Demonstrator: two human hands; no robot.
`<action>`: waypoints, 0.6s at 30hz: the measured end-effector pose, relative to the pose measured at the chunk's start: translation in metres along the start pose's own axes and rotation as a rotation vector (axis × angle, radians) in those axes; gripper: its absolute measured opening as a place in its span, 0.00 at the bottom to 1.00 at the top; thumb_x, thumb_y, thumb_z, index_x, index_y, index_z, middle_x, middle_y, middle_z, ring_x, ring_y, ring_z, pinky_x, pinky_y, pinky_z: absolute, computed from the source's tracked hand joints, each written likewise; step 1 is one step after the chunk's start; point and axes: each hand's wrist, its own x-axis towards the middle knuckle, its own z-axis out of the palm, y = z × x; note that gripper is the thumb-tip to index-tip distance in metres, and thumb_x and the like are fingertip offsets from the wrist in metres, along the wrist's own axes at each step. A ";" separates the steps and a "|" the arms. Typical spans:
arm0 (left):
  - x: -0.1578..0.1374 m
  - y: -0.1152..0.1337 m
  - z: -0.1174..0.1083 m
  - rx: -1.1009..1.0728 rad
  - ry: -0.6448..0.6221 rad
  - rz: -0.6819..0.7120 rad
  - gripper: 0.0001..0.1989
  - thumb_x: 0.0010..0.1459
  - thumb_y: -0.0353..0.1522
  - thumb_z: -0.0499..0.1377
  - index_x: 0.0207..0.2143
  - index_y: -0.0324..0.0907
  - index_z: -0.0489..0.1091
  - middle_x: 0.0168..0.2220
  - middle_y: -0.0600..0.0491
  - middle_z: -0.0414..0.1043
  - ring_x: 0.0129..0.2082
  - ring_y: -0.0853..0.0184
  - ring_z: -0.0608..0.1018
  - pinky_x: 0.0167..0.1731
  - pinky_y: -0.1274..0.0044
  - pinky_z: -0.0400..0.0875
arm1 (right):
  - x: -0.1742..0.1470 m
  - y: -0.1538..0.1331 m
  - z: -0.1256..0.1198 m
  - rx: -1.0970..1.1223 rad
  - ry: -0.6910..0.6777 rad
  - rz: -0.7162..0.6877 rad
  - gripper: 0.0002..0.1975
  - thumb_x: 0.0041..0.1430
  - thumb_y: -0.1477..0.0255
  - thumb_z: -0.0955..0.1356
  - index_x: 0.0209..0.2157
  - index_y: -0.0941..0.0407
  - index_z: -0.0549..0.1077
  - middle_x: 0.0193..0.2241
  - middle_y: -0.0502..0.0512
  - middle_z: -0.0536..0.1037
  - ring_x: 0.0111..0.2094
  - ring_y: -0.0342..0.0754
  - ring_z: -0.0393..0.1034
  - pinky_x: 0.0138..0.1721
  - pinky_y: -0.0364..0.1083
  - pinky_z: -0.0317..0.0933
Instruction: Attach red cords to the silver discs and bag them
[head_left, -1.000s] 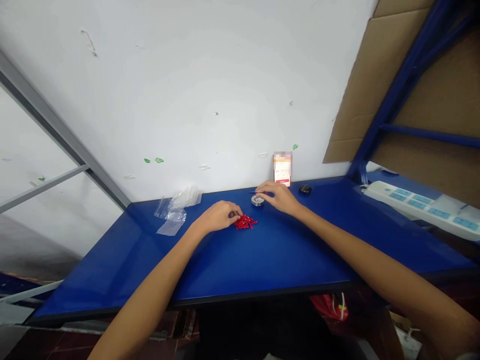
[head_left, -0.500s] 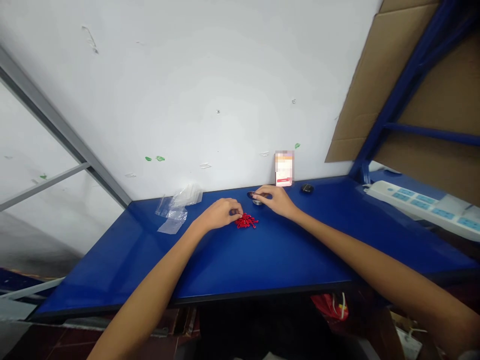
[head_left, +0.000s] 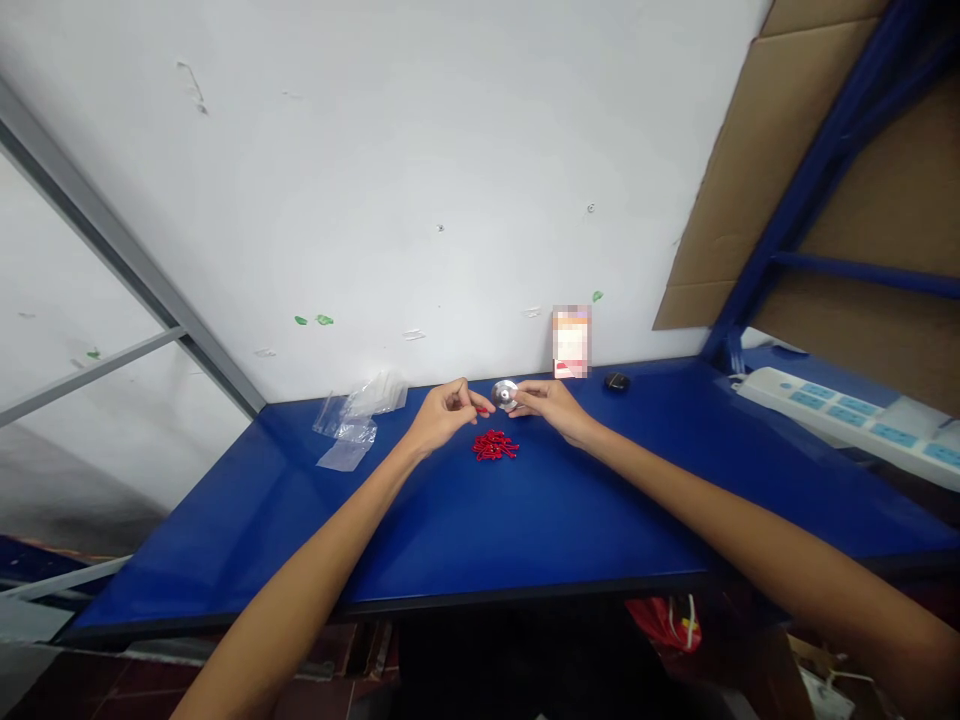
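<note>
My left hand [head_left: 452, 412] pinches a small red piece [head_left: 482, 410] between thumb and fingertips, a little above the table. Close to its right, my right hand [head_left: 553, 408] grips the edge of a round silvery metal disc [head_left: 504, 395] with a small round spot at its centre. The disc's face is turned toward me, and fingers cover its right side. Just below both hands, a loose pile of thin red pieces [head_left: 494, 446] lies on the blue table [head_left: 540, 540]. Their exact kind is too small to tell.
Clear plastic bags [head_left: 360, 410] lie at the back left. A lit phone [head_left: 571, 343] leans on the wall, its screen partly blurred, with a small black case [head_left: 617, 382] beside it. At right sits a white power strip [head_left: 847, 405] near a blue metal frame [head_left: 780, 200].
My left hand has lifted from the pile up toward the disc, with a red piece in its fingers. My right hand has tilted the disc so its silvery face shows.
</note>
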 end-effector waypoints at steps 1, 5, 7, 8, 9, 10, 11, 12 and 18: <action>0.000 -0.001 0.001 -0.016 0.005 -0.002 0.10 0.59 0.31 0.59 0.30 0.44 0.58 0.39 0.47 0.83 0.37 0.65 0.82 0.39 0.70 0.77 | -0.001 0.000 0.002 0.020 -0.009 0.011 0.21 0.53 0.52 0.80 0.37 0.55 0.86 0.37 0.57 0.86 0.41 0.53 0.81 0.51 0.56 0.78; 0.001 -0.003 0.000 0.026 0.037 -0.015 0.09 0.61 0.36 0.64 0.34 0.42 0.67 0.30 0.53 0.78 0.29 0.69 0.77 0.33 0.75 0.74 | -0.004 -0.001 0.005 0.036 -0.028 0.034 0.21 0.52 0.53 0.81 0.36 0.56 0.86 0.38 0.58 0.86 0.42 0.53 0.81 0.52 0.55 0.78; 0.001 -0.005 -0.001 0.071 0.043 -0.019 0.12 0.62 0.40 0.67 0.38 0.41 0.72 0.30 0.53 0.78 0.28 0.70 0.77 0.32 0.76 0.74 | -0.004 -0.001 0.006 0.045 -0.036 0.034 0.21 0.52 0.53 0.81 0.36 0.56 0.86 0.39 0.58 0.85 0.42 0.53 0.81 0.51 0.55 0.78; 0.001 -0.006 -0.002 0.096 0.044 -0.021 0.13 0.63 0.42 0.67 0.39 0.41 0.75 0.31 0.52 0.78 0.28 0.69 0.77 0.32 0.76 0.74 | -0.004 -0.001 0.006 0.051 -0.037 0.033 0.21 0.52 0.53 0.81 0.36 0.56 0.86 0.39 0.58 0.85 0.42 0.53 0.81 0.51 0.54 0.78; 0.002 -0.007 -0.002 0.121 0.050 -0.018 0.14 0.62 0.43 0.68 0.40 0.41 0.78 0.32 0.51 0.79 0.29 0.69 0.77 0.31 0.76 0.74 | -0.005 -0.001 0.006 0.057 -0.038 0.031 0.21 0.52 0.53 0.81 0.36 0.56 0.86 0.39 0.58 0.85 0.42 0.52 0.81 0.51 0.54 0.78; 0.002 -0.008 -0.003 0.147 0.060 -0.012 0.15 0.62 0.44 0.68 0.41 0.41 0.80 0.32 0.51 0.80 0.29 0.68 0.77 0.31 0.76 0.74 | -0.005 -0.001 0.006 0.062 -0.039 0.030 0.21 0.52 0.53 0.81 0.37 0.56 0.86 0.39 0.58 0.85 0.43 0.53 0.81 0.51 0.54 0.78; 0.002 -0.008 -0.003 0.165 0.075 -0.002 0.16 0.63 0.45 0.68 0.42 0.41 0.82 0.33 0.50 0.80 0.29 0.68 0.78 0.31 0.76 0.74 | -0.005 -0.001 0.006 0.068 -0.040 0.029 0.21 0.52 0.54 0.81 0.37 0.57 0.86 0.39 0.58 0.85 0.43 0.53 0.81 0.50 0.53 0.78; 0.002 -0.009 -0.003 0.175 0.094 0.010 0.16 0.63 0.45 0.68 0.42 0.42 0.84 0.34 0.50 0.80 0.29 0.68 0.78 0.31 0.76 0.74 | -0.005 -0.001 0.006 0.073 -0.042 0.029 0.21 0.52 0.54 0.81 0.38 0.57 0.86 0.40 0.58 0.85 0.43 0.53 0.81 0.50 0.53 0.78; 0.002 -0.008 0.000 0.215 0.135 0.081 0.15 0.66 0.42 0.65 0.48 0.46 0.85 0.43 0.48 0.82 0.31 0.67 0.80 0.34 0.74 0.77 | -0.006 -0.002 0.008 0.071 -0.053 0.034 0.22 0.51 0.54 0.81 0.38 0.57 0.86 0.41 0.60 0.86 0.44 0.54 0.81 0.51 0.53 0.77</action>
